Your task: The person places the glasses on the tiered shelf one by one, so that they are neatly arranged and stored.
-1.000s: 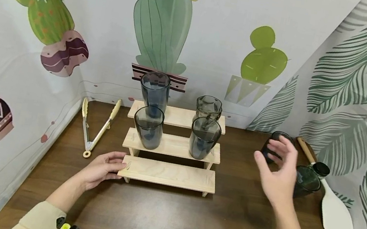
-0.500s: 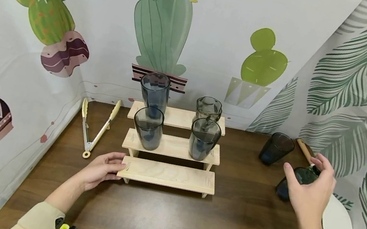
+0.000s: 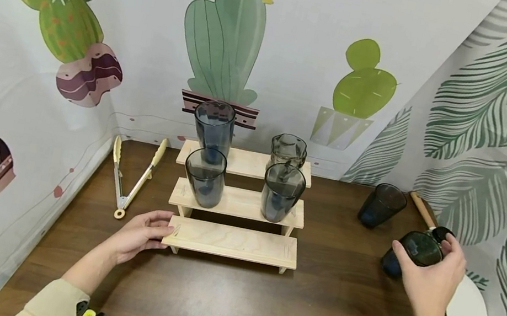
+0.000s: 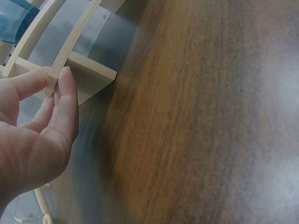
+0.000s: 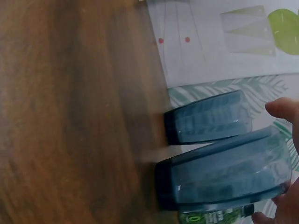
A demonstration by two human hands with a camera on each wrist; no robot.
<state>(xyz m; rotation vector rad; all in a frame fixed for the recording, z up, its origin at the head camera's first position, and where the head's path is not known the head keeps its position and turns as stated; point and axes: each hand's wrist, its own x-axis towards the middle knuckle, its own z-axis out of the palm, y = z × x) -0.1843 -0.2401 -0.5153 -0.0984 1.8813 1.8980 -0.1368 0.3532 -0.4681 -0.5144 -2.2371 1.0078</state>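
Note:
My left hand pinches the left end of the lowest shelf of a three-tier wooden stand, thumb above and fingers below in the left wrist view. My right hand spans a dark tinted drinking glass near its rim. In the right wrist view the thumb stands a little off the side of that glass, with fingertips along its opposite side. Behind it stands another dark glass. Two tinted glasses are on the middle shelf; a tall blue glass and a wavy-rimmed glass occupy the top one.
Yellow-handled tongs lie spread at the left of the brown table. At the right are a black-capped bottle, partly hidden by the glass, and a white turner with a wooden handle. Printed cloth walls border the table.
My right hand has moved right and nearer, away from the rear glass, and lowered around the front glass's rim. My left hand keeps its grip on the stand.

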